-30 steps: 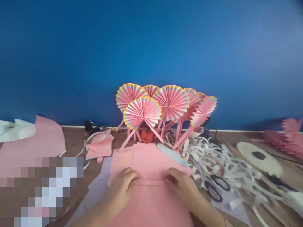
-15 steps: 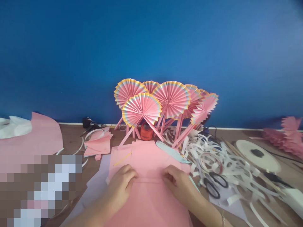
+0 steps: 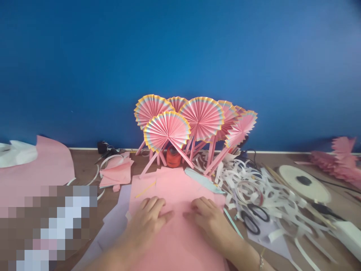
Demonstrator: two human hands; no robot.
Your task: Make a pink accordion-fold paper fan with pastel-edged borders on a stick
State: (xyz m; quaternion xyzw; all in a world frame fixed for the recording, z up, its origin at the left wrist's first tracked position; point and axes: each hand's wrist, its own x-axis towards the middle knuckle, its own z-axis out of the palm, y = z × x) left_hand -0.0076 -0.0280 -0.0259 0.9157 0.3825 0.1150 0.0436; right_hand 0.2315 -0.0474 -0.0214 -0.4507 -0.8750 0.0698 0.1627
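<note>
Pink paper point(image 3: 176, 248) lies in front of me, its near part running down to the bottom of the view. My left hand point(image 3: 149, 218) rests on the left side of this paper, fingers stretched forward and thumb pointing inward. On the right side, my right hand point(image 3: 208, 220) lies on the same paper, also open, with its thumb toward the left. A strip of bare pink shows between the two thumbs. Beyond the fingers are more pink sheets point(image 3: 169, 184), a thin yellow strip point(image 3: 146, 189) and a pale blue paper piece point(image 3: 203, 180).
Pleated pink fans point(image 3: 167, 131) with yellow edges stand against the blue wall point(image 3: 180, 49). Black-handled scissors point(image 3: 250, 223) and tangled white paper strips point(image 3: 248, 177) lie at the right, near a round cream disc point(image 3: 317, 192). Lilac paper point(image 3: 113, 226) spreads at the left.
Both hands had curled fingers at a crosswise crease in the pink paper. Now the fingers are stretched out, the thumbs reach inward, and the crease no longer shows.
</note>
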